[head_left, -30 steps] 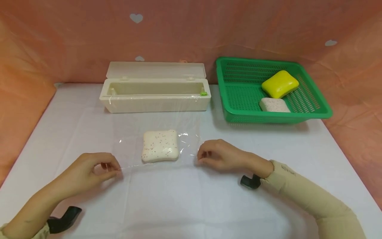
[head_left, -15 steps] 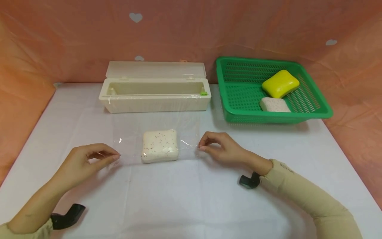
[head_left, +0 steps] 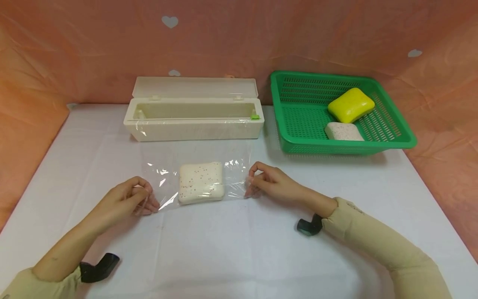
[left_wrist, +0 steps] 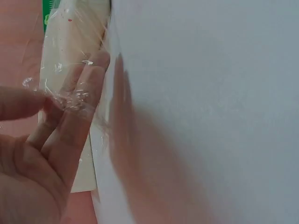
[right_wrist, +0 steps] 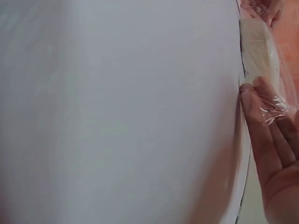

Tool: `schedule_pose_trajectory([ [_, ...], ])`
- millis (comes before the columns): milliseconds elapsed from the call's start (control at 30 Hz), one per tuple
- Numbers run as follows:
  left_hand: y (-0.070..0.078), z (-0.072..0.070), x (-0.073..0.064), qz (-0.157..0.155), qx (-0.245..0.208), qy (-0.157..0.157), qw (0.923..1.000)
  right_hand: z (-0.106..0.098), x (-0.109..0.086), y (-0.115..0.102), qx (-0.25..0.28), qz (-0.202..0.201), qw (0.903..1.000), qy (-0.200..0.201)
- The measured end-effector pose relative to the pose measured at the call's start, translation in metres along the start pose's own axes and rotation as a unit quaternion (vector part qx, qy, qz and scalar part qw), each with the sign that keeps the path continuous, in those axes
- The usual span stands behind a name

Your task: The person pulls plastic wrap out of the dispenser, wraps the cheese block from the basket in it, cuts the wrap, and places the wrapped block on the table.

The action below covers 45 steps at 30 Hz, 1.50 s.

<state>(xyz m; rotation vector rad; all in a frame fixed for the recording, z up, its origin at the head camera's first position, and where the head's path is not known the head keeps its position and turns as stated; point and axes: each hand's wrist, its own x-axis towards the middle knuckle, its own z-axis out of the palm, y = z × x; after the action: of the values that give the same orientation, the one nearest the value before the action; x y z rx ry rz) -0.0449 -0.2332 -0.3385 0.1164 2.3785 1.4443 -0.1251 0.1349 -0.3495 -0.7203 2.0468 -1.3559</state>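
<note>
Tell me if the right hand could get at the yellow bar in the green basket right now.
Probably yes, though the right hand would first have to release the clear film it pinches. The green basket sits on that side, open-topped, and nothing covers the yellow bar.

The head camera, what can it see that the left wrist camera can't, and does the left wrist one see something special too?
Only the head camera shows the yellow soap, the right hand and the white heart up on the cloth.

Only the left wrist camera shows the palm of the left hand.

Both show that left hand holding the clear film, plus the white box, the white table and the cloth.
</note>
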Motion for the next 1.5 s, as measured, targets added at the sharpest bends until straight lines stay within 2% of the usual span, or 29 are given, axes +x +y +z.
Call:
schedule_pose_trajectory([
  [100, 0.001, 0.001, 0.002, -0.028, 0.003, 0.003, 0.9996, 0.001, 0.004, -0.001, 0.037, 0.042, 0.9983, 0.014],
  [233, 0.001, 0.001, 0.007, -0.066, 0.005, -0.004, 0.9978, 0.001, 0.013, -0.001, 0.054, 0.095, 0.9936, 0.026],
  [400, -0.003, 0.001, 0.012, -0.085, -0.012, -0.022, 0.9961, -0.002, 0.022, 0.0, 0.077, 0.142, 0.9868, 0.015],
  [667, -0.011, -0.005, 0.023, -0.095, -0.044, -0.06, 0.9926, -0.003, 0.026, -0.001, 0.091, 0.18, 0.9793, 0.013],
  [800, -0.013, -0.01, 0.022, -0.102, -0.085, -0.086, 0.9873, -0.005, 0.022, -0.001, 0.103, 0.178, 0.9784, 0.015],
  [867, -0.013, -0.012, 0.019, -0.1, -0.096, -0.086, 0.9866, -0.007, 0.019, -0.002, 0.107, 0.173, 0.979, 0.019],
  [933, -0.011, -0.013, 0.017, -0.1, -0.1, -0.066, 0.9877, -0.01, 0.017, -0.003, 0.119, 0.171, 0.9777, 0.029],
  [967, -0.009, -0.012, 0.015, -0.096, -0.088, -0.046, 0.9904, -0.012, 0.016, -0.004, 0.12, 0.169, 0.9775, 0.037],
  [1033, -0.004, -0.009, 0.011, -0.084, -0.038, 0.018, 0.9955, -0.014, 0.013, -0.009, 0.103, 0.156, 0.9806, 0.061],
  [1100, 0.004, -0.004, 0.006, -0.062, 0.024, 0.098, 0.993, -0.015, 0.011, -0.015, 0.044, 0.12, 0.9874, 0.094],
  [1133, 0.009, 0.0, 0.004, -0.044, 0.058, 0.139, 0.9877, -0.015, 0.01, -0.019, 0.003, 0.093, 0.9893, 0.112],
  [1200, 0.018, 0.008, 0.001, 0.007, 0.127, 0.216, 0.9681, -0.013, 0.008, -0.028, -0.087, 0.037, 0.9851, 0.144],
  [1233, 0.022, 0.012, 0.0, 0.038, 0.149, 0.245, 0.9572, -0.011, 0.008, -0.032, -0.129, 0.008, 0.9793, 0.156],
  [1300, 0.029, 0.02, 0.001, 0.099, 0.17, 0.282, 0.9389, -0.006, 0.009, -0.038, -0.18, -0.044, 0.9685, 0.167],
  [1367, 0.031, 0.026, 0.003, 0.159, 0.186, 0.299, 0.9223, 0.001, 0.01, -0.04, -0.197, -0.087, 0.9629, 0.163],
  [1500, 0.03, 0.034, 0.007, 0.225, 0.203, 0.29, 0.9076, 0.013, 0.014, -0.038, -0.211, -0.149, 0.9548, 0.147],
])
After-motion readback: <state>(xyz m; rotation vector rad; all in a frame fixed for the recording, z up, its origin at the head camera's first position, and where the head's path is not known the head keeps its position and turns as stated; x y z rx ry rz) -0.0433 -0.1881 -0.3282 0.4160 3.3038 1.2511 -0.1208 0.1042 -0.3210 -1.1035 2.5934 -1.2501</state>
